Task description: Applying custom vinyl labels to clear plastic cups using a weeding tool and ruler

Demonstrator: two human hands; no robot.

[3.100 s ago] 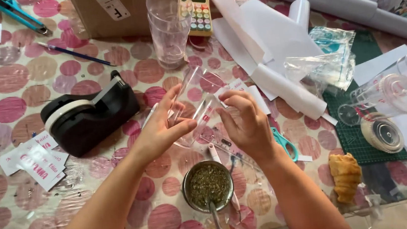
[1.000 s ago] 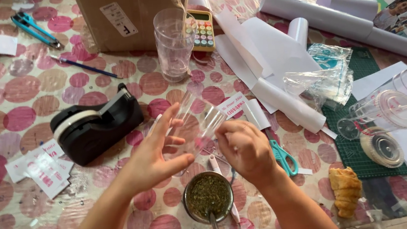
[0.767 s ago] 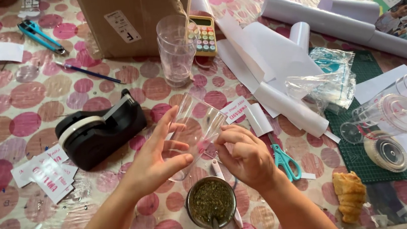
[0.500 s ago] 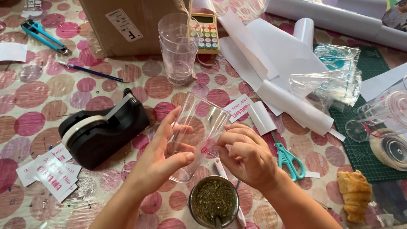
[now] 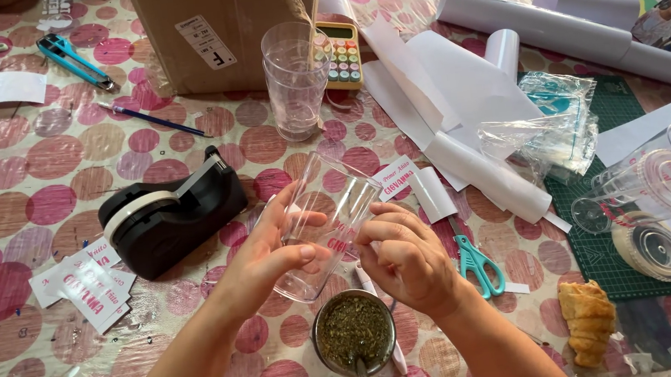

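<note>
Fingers of the left hand [image 5: 264, 257] are wrapped round a clear plastic cup [image 5: 322, 224], thumb across its near side, holding it tilted just left of the frame's centre, above the table. On the cup's wall sits a sticker with pink lettering. Right beside it, the right hand [image 5: 409, 257] has its fingers curled in against the cup's right side at the sticker; whether they pinch anything I cannot tell.

Going from the left edge: a pile of small white stickers with pink print [image 5: 86, 284] lies at the lower left on the pink-dotted tablecloth [image 5: 15, 186]. Next to it, a black tape dispenser [image 5: 170, 217] sits left of the held cup. Higher up lie blue pliers [image 5: 73, 60] and a blue pen [image 5: 153, 121], then a brown cardboard box [image 5: 213, 28]. A stack of clear cups [image 5: 294, 78] stands at the upper middle with a small calculator [image 5: 339, 53] behind it. Below the hands is a metal cup of green herb [image 5: 356, 342]. Teal-handled scissors [image 5: 478, 261] lie just right of the right hand. Farther right: white paper rolls [image 5: 549, 24], a green cutting mat [image 5: 614, 268], a lidded clear cup on its side [image 5: 651, 191] and a croissant [image 5: 588, 321] at the lower right.
</note>
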